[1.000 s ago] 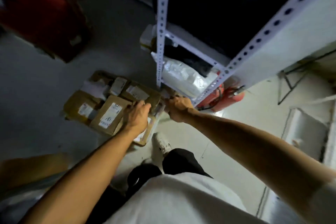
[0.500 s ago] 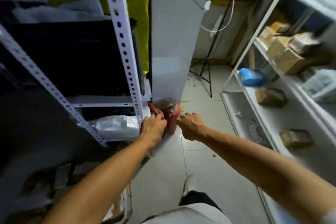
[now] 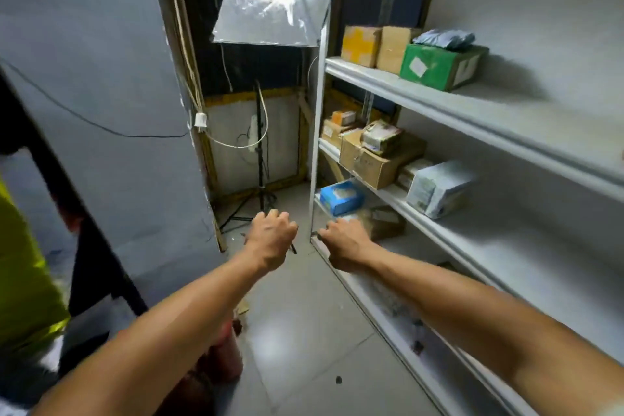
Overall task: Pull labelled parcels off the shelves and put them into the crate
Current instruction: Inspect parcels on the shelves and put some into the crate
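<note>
View swung from the floor parcels to the right-hand shelves (image 3: pixel 472 118). Parcel formerly held is gone; left hand (image 3: pixel 270 240) and right hand (image 3: pixel 344 243) now raised, loosely curled, holding nothing.

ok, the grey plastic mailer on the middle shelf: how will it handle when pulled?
The grey mailer looks soft and wrinkled, so it will probably sag rather than stay stiff. Its glossy film may slip in a loose grip. It lies flat on the middle shelf, so rolling seems unlikely.
</note>
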### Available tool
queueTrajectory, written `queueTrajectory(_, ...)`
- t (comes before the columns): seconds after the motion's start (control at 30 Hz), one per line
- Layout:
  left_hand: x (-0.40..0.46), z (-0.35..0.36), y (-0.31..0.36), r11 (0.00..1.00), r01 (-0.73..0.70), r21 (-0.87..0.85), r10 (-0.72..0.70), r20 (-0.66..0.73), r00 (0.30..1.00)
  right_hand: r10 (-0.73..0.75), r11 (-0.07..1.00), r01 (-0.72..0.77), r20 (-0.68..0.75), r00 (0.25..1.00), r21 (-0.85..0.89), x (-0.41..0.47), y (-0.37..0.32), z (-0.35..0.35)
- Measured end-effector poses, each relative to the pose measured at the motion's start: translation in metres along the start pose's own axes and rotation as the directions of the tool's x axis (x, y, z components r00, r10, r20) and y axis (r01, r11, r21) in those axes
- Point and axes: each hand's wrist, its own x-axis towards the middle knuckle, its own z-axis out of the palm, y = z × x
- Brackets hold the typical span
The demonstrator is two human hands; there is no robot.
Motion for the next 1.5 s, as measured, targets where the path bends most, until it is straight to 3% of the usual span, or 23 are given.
queueTrajectory(0.3, 0.149, -0.054, -0.004, 0.973, -0.195, 0.127, 0.218, -0.207, 0.954, 0.238, 0.966, -0.246, -0.102, 0.966, -0.073, 0.056, 0.137, -0.052)
queueTrajectory(0.47, 0.233, -0.068, -0.018, 0.9, -0.332, 0.284, 0.41, -0.285, 0.867, 0.396, 0.909, -0.412, -0.171, 0.902, -0.07, 0.09, 0.188, -0.079)
queueTrajectory(0.67, 0.323, -0.105, -0.04, 0.879, -0.375, 0.294, 0.468, -0.381, 0.797, 0.556, 0.827, -0.562, -0.189, 0.81, 0.021, 0.12, 0.238, -0.101)
queueTrajectory(0.93, 0.421, -0.134, -0.028, 0.861, -0.469, 0.198, 0.502, -0.488, 0.714, 0.67, 0.736, -0.663, -0.275, 0.689, 0.134, 0.151, 0.305, -0.117)
queueTrajectory(1.07, 0.472, -0.14, -0.012, 0.856, -0.503, 0.121, 0.489, -0.509, 0.708, 0.696, 0.708, -0.673, -0.372, 0.614, 0.214, 0.176, 0.35, -0.119)
queueTrajectory(1.23, 0.541, -0.153, 0.0, 0.856, -0.512, -0.067, 0.389, -0.568, 0.725, 0.674, 0.736, -0.547, -0.499, 0.544, 0.398, 0.219, 0.416, -0.129)
queueTrajectory(1.33, 0.581, -0.167, 0.004, 0.833, -0.531, -0.157, 0.35, -0.593, 0.725, 0.648, 0.758, -0.503, -0.566, 0.51, 0.415, 0.246, 0.454, -0.141)
queueTrajectory(1.4, 0.601, -0.172, 0.004, 0.808, -0.55, -0.213, 0.336, -0.599, 0.726, 0.684, 0.727, -0.513, -0.546, 0.484, 0.456, 0.262, 0.476, -0.146)
queueTrajectory(1.5, 0.63, -0.173, 0.005, 0.776, -0.568, -0.273, 0.306, -0.624, 0.719, 0.789, 0.611, -0.573, -0.364, 0.495, 0.546, 0.288, 0.509, -0.147)
